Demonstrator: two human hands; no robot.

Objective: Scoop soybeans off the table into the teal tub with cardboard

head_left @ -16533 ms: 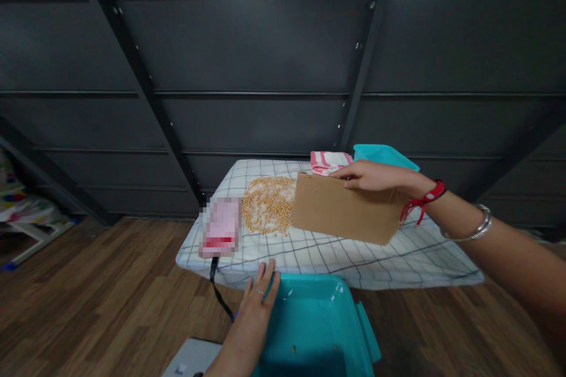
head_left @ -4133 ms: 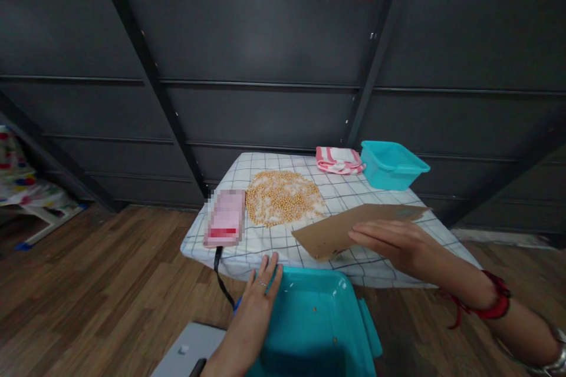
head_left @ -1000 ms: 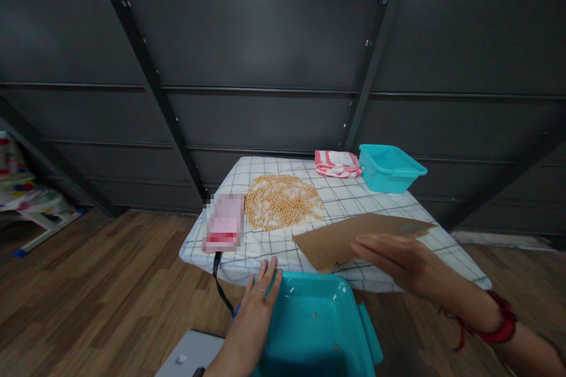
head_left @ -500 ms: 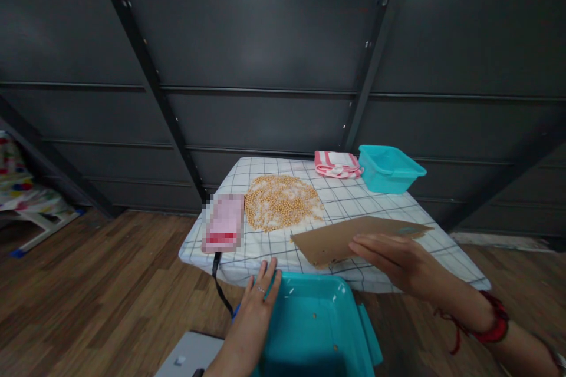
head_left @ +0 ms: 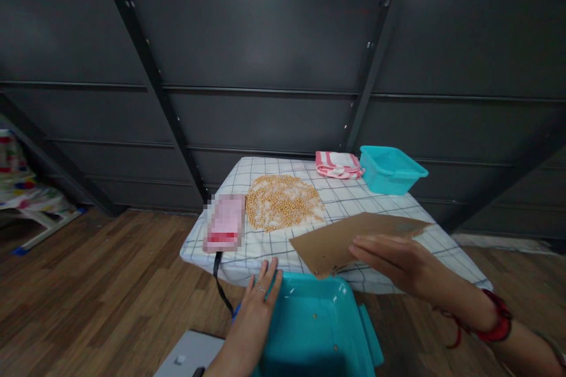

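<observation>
My right hand [head_left: 398, 259] grips a bent piece of brown cardboard [head_left: 338, 238], fingers straight along its near face and thumb out of sight. The cardboard's lower left corner hangs over the far rim of a large teal plastic tub [head_left: 309, 336]. My left hand [head_left: 260, 300], wearing a ring, lies with spread fingers on the tub's left rim. A few small round bits sit on the tub floor. Beyond the cardboard, a patch of yellowish round beans or grains [head_left: 283, 203], with white showing among them, is spread over a white checked cloth [head_left: 345, 200].
A blurred-out pink packet [head_left: 224, 221] lies left of the grains, with a black strap [head_left: 217, 277] hanging below. At the back are a folded pink-striped towel [head_left: 338, 165] and a smaller turquoise basket [head_left: 391, 171]. A grey box-like object [head_left: 188, 353] is on the wooden floor.
The cardboard has tilted, and its lower left corner has come down slightly toward the tub's rim. Both hands stay in nearly the same place.
</observation>
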